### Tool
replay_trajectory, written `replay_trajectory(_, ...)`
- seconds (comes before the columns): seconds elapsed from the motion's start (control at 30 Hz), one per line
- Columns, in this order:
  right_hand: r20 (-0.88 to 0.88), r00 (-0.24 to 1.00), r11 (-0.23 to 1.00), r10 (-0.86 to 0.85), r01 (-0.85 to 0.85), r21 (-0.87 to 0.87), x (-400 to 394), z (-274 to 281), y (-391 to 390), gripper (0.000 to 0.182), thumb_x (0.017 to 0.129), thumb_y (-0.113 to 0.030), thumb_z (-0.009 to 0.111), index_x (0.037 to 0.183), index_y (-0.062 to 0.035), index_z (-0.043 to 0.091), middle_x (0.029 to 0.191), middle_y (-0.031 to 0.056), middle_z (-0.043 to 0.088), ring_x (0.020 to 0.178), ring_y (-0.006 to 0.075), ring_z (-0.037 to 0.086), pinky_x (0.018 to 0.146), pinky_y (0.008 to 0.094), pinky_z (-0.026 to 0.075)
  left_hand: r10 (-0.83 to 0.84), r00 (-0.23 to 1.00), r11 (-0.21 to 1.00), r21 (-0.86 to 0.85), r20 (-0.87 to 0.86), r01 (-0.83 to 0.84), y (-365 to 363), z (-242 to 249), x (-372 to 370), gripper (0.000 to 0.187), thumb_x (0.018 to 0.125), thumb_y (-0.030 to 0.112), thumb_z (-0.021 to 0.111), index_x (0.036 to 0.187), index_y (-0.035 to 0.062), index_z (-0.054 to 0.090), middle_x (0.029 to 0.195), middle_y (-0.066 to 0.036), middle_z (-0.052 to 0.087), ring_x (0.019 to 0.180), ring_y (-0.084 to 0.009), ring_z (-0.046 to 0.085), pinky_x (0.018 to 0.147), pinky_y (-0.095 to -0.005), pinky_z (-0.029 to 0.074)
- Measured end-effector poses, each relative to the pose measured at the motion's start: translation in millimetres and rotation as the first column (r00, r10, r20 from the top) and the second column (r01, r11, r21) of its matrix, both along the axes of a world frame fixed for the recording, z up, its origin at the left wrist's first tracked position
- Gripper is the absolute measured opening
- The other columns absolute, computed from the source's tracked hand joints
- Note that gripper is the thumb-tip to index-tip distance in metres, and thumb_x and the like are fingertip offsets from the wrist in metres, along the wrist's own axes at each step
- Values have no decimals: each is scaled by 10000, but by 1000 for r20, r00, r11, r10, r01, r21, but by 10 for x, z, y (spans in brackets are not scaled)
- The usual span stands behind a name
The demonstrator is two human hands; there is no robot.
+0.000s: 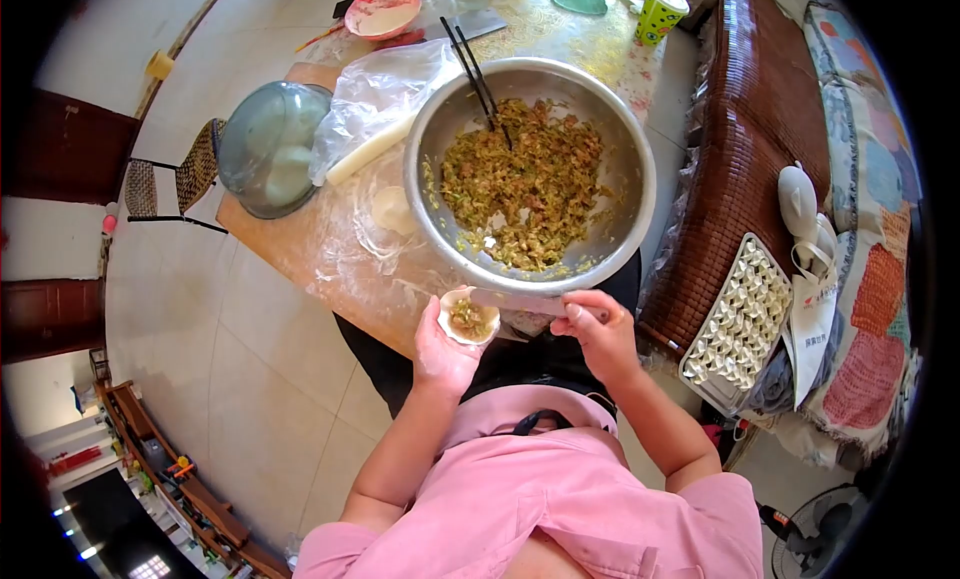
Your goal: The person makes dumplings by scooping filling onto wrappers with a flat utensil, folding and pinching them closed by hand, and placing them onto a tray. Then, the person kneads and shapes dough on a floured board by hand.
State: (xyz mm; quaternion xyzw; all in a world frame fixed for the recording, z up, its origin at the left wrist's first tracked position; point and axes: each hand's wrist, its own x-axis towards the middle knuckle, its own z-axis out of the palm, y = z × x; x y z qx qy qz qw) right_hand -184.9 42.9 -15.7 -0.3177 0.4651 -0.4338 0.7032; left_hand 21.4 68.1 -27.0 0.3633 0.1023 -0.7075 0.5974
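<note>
A pink short-sleeved cloth shirt (pixel 520 479) is nearest. The left hand (pixel 447 349) is curled around the underside of a round white dough wrapper (pixel 490 329) carrying green-brown chopped filling (pixel 466 317). The right hand (pixel 600 331) pinches one end of a flat grey strip-shaped tool (pixel 522 302); the opposite end is at the wrapper's rim. Beyond, a wide silver metal bowl (pixel 632 154) holds more filling and two thin black chopsticks (pixel 467 69).

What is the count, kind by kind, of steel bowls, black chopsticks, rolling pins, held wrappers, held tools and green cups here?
Steel bowl: 1
Black chopsticks: 2
Rolling pin: 1
Held wrapper: 1
Held tool: 1
Green cup: 1
Total: 7
</note>
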Motion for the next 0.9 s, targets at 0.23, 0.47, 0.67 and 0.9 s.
replay_trajectory(0.23,76,994,968,75,-91,233,-59,-3,-168,169,856,-86,610,993,14,609,781,109,646,672,177,652,640,290,558,-74,996,992,-96,48,78,-74,213,-68,454,961,400,342,1121,26,543,1107,-105,586,1040,-222,552,924,-386,422)
replay_trajectory(0.47,80,992,983,96,-107,147,-114,132,-220,183,863,-108,608,1005,7,615,794,88,641,695,143,635,677,262,540,-123,991,982,-135,53,129,-167,187,-79,450,972,375,321,1115,20,557,1102,-104,585,1050,-222,538,918,-386,419)
replay_trajectory(0.67,-90,996,1000,-9,7,-28,-263,200,-369,154,864,-74,597,991,10,618,836,68,640,715,126,628,695,245,525,-68,997,993,-91,26,70,-251,230,-48,450,965,375,340,1180,19,511,1170,-110,551,1107,-246,513,957,-409,401)
replay_trajectory(0.9,-852,342,608,-396,-598,-523,-89,-34,-636,111,797,-108,639,894,-54,642,816,89,618,841,251,613,811,368,465,-17,995,995,-95,-100,7,-319,153,-99,405,923,294,476,1241,42,471,1217,-117,537,1150,-265,499,977,-447,405)
